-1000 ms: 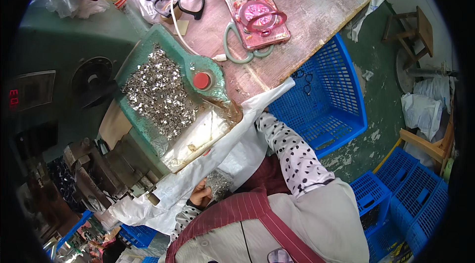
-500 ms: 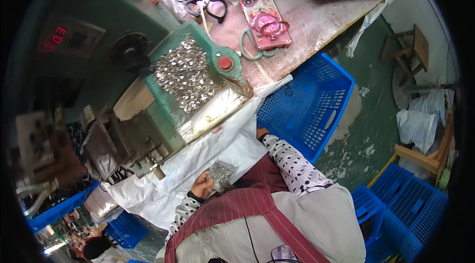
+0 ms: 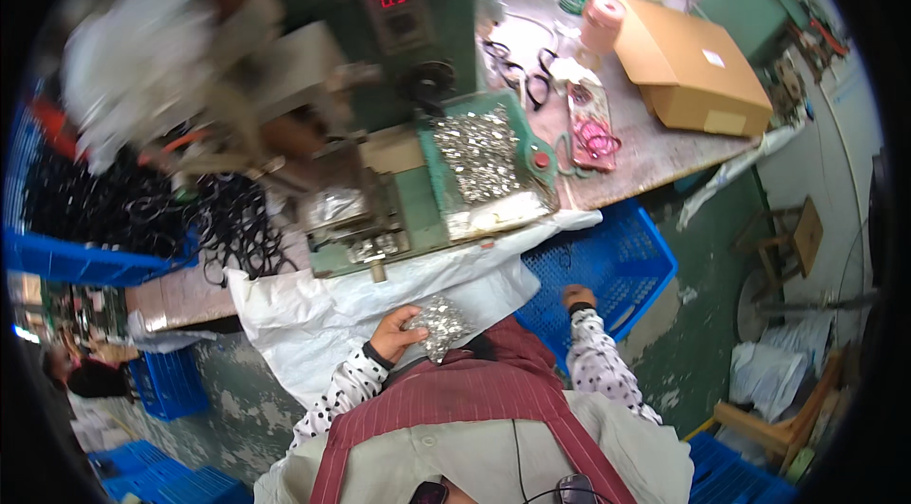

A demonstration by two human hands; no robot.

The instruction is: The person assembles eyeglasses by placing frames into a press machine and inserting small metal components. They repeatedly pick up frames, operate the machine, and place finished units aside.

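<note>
The bag of silvery bits [image 3: 441, 326] looked dense but slack, probably slippery, best cupped from beneath. It sat at the white sheet's [image 3: 294, 333] near edge, the left hand [image 3: 394, 335] pinching its left side; the right hand [image 3: 577, 295], well apart over the blue basket [image 3: 655, 267], I couldn't read.

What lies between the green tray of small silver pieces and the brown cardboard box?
The head view shows a rectangular pink-patterned phone and, beside it, pale green looped handles.
</note>
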